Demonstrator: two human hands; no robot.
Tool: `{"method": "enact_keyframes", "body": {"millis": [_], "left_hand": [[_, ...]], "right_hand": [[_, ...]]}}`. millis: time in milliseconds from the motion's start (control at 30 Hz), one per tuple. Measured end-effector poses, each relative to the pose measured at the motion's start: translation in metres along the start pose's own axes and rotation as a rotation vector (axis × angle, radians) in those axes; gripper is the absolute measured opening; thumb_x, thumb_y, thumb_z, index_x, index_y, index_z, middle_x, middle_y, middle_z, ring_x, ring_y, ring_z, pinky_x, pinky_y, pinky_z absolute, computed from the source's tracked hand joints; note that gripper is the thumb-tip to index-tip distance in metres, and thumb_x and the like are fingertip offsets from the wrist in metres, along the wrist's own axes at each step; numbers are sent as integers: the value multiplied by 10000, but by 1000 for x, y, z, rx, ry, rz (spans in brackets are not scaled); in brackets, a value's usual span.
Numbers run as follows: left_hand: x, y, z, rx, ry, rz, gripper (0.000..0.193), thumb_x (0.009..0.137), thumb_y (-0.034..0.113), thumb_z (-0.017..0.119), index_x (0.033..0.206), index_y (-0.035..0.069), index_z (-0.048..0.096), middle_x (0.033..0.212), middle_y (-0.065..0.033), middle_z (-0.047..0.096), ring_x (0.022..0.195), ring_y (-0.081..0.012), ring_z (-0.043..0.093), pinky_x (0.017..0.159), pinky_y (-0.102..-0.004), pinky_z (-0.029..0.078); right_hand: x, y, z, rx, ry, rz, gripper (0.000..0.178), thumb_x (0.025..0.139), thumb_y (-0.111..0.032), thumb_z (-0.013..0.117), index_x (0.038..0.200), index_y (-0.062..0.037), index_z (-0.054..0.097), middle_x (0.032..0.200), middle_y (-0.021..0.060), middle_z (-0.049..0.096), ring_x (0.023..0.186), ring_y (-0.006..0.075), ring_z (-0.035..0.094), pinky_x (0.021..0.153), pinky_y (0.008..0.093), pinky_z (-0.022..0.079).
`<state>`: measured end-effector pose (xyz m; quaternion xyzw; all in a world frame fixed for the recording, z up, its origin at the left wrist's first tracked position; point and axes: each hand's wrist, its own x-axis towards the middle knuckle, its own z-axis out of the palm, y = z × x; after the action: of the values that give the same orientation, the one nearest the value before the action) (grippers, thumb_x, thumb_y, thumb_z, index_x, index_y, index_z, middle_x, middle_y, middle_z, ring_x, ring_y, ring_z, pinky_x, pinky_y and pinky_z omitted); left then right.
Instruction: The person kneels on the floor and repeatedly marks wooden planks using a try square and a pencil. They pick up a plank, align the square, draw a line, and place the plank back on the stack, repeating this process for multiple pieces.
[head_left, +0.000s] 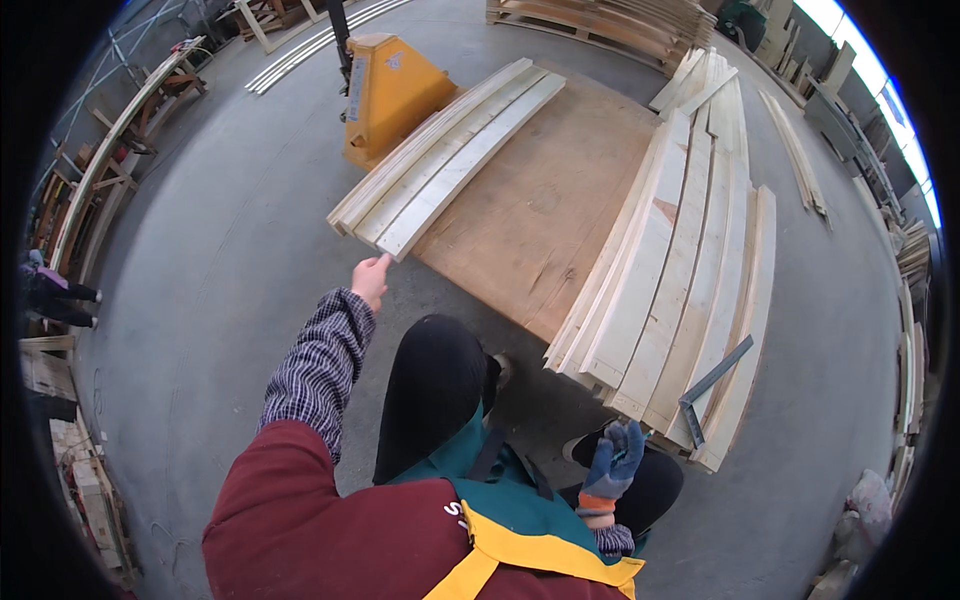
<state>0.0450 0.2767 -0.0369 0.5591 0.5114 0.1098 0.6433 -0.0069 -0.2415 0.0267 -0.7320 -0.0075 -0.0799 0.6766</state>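
Note:
My bare left hand (pixel 372 278), in a checked sleeve, reaches forward, and its fingertips touch the near end of a stack of long pale wooden slats (pixel 450 150). These lie on the left side of a big brown plywood sheet (pixel 530 200). My right hand (pixel 615 458) wears a blue-grey glove with an orange cuff. It hangs by my knee with fingers apart and holds nothing. It is just below a second, larger stack of slats (pixel 680 270), on which a grey metal square (pixel 715 385) lies.
A yellow pallet jack (pixel 390 90) stands behind the left stack. More boards (pixel 600 20) lie at the back and loose slats (pixel 800 160) at the right on the grey concrete floor. Wooden racks (pixel 100 170) line the left side, where another person (pixel 50 290) crouches.

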Motion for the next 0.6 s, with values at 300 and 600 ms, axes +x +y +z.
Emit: {"method": "enact_keyframes", "body": {"millis": [300, 600], "left_hand": [[160, -64, 32, -437, 231, -267, 823, 862, 514, 670, 1445, 31, 348, 1452, -199, 380, 1344, -394, 343, 1106, -524, 280], [82, -23, 59, -703, -210, -133, 273, 902, 283, 673, 1092, 95, 615, 932, -35, 644, 744, -170, 612, 585, -303, 538]], "right_hand": [[-20, -31, -18, -164, 64, 126, 493, 901, 24, 560, 1377, -64, 464, 1141, 84, 636, 1029, 150, 615, 926, 290, 495], [-8, -33, -1, -162, 69, 41, 457, 912, 14, 547, 1356, -76, 487, 1075, 77, 660, 937, 147, 637, 784, 267, 533]]}}
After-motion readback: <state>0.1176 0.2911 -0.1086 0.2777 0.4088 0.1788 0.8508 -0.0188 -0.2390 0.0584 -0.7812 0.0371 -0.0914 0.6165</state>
